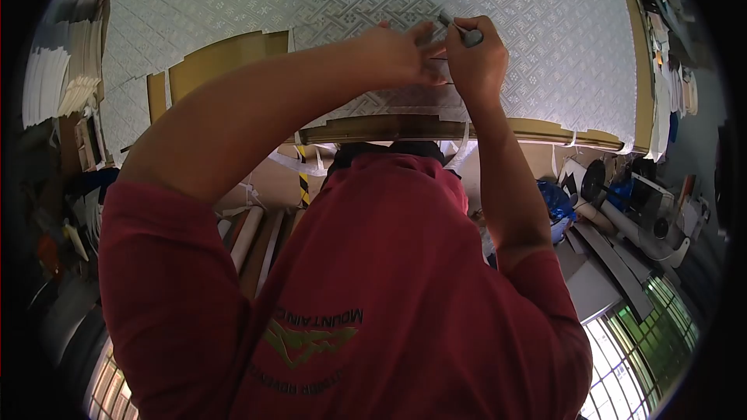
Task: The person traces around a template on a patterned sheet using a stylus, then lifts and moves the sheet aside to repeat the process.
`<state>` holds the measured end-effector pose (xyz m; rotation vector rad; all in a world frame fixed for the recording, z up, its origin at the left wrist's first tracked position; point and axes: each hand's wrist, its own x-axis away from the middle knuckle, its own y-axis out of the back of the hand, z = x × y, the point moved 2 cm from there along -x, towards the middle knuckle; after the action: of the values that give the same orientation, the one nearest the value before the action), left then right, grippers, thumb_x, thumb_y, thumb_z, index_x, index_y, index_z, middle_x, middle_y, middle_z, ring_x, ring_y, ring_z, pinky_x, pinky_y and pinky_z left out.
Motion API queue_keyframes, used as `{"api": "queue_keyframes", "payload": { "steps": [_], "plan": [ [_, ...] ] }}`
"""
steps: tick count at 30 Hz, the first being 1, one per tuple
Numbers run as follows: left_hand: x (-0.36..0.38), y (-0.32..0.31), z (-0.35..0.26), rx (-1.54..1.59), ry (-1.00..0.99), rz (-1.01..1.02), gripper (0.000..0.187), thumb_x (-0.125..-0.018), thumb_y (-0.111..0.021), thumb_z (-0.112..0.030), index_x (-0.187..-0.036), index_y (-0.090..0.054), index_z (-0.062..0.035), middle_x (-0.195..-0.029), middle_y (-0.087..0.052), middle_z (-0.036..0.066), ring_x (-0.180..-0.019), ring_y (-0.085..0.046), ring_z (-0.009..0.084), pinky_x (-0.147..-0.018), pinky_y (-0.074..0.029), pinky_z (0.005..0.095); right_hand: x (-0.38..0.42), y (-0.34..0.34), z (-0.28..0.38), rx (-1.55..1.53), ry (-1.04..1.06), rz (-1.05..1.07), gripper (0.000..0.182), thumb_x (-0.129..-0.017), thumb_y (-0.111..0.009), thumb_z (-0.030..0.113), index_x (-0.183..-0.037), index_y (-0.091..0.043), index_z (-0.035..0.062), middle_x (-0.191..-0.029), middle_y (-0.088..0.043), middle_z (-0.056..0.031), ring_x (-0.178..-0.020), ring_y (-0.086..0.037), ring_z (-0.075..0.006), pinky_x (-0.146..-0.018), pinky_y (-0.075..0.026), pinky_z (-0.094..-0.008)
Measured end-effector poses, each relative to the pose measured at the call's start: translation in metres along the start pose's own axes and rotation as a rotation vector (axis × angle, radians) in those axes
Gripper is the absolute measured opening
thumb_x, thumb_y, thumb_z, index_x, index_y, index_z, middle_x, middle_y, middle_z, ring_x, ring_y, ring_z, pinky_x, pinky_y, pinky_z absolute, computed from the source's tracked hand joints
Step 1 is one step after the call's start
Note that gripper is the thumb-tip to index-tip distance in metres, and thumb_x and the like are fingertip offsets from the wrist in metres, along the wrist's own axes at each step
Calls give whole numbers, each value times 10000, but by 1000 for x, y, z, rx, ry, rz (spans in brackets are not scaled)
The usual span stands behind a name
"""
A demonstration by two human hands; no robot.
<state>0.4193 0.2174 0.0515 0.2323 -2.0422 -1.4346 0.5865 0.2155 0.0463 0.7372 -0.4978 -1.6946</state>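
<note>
Silvery sheeting lies flat, perhaps steadied by the spread left hand; the right hand grips a grey tool.

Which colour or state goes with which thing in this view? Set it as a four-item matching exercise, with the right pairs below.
1. Right hand
2. T-shirt
3. Geometric-patterned sheet
4. Striped strip

A. Pale grey
B. Yellow and black
C. Gripping a grey tool
D. Dark red

Pairs: 1-C, 2-D, 3-A, 4-B
</note>
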Motion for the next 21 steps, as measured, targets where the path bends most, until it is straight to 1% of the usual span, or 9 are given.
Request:
{"api": "queue_keyframes", "payload": {
  "steps": [2, 3, 5, 9, 11, 15, 18, 20, 21],
  "plan": [
    [5, 4, -1, -86, -57, -66, 504, -1023, -554, -221, -1493, -502, -395, -1682, -316, 47, -1585, -272, 377, -1021, -550, 680, 5, -3, 3, 21, 7, -72, 148, -896, -797, 160, -1005, -757, 68, -883, -773, -146, -828, -772, -281, -741, -578, -386],
    [6, 6, -1, -83, -58, -70, 504, -1023, -554, -221, -1493, -502, -395, -1682, -316, 47, -1585, -272, 377, -1021, -550, 680, 8, -8, 1, 26, 8, -71, 148, -896, -797, 160, -1005, -757, 68, -883, -773, -146, -828, -772, -281, -741, -578, -386],
    [4, 4, -2, -99, -60, -32, 468, -1018, -568, -241, -1465, -539, -374, -1677, -334, 52, -1587, -269, 371, -1021, -535, 697, 19, -15, -2, -53, 35, -182, 162, -895, -805, 149, -1011, -752, 49, -876, -770, -152, -811, -766, -269, -736, -576, -381],
    [-3, -1, -1, -59, -31, -1, 451, -1031, -556, -239, -1461, -555, -374, -1687, -325, 53, -1594, -254, 367, -1036, -514, 709, 26, -21, -3, -58, -25, -206, 162, -902, -806, 137, -1011, -747, 33, -867, -766, -148, -786, -748, -234, -728, -572, -368],
    [-3, -1, -1, -21, -9, 28, 462, -1064, -492, -451, -1517, -467, -536, -1749, -227, -15, -1611, -221, 322, -1097, -385, 781, 25, -20, -5, -77, 6, -189, 157, -911, -801, 126, -1019, -746, 26, -868, -763, -141, -774, -727, -203, -728, -566, -356],
    [-2, 0, -2, -44, 2, 2, 467, -1057, -503, -454, -1515, -473, -542, -1751, -216, -16, -1611, -213, 331, -1098, -392, 781, 19, -12, -8, -85, 9, -150, 167, -908, -809, 120, -1030, -748, 22, -887, -760, -131, -802, -713, -171, -745, -560, -338],
    [0, 1, -1, -44, -18, -23, 466, -1043, -540, -407, -1493, -514, -524, -1751, -208, -20, -1609, -209, 344, -1104, -415, 758, 2, 2, -20, -106, 4, -22, 165, -907, -810, 89, -1044, -749, 19, -905, -755, -96, -835, -690, -132, -766, -554, -305],
    [7, 8, -5, -155, -49, -39, 552, -1025, -569, -229, -1520, -489, -461, -1746, -188, -11, -1596, -236, 371, -1087, -510, 673, -22, 10, -35, -200, 118, 187, 162, -897, -817, 122, -1030, -757, 52, -888, -769, -95, -804, -716, -155, -739, -562, -316],
    [9, 11, -6, -152, -34, -28, 552, -1025, -569, -229, -1520, -489, -461, -1746, -188, -11, -1596, -236, 371, -1087, -510, 673, -38, 16, -39, -253, 140, 325, 134, -908, -782, 33, -1037, -748, 34, -896, -751, -53, -813, -658, -90, -744, -544, -273]
  ]
}}
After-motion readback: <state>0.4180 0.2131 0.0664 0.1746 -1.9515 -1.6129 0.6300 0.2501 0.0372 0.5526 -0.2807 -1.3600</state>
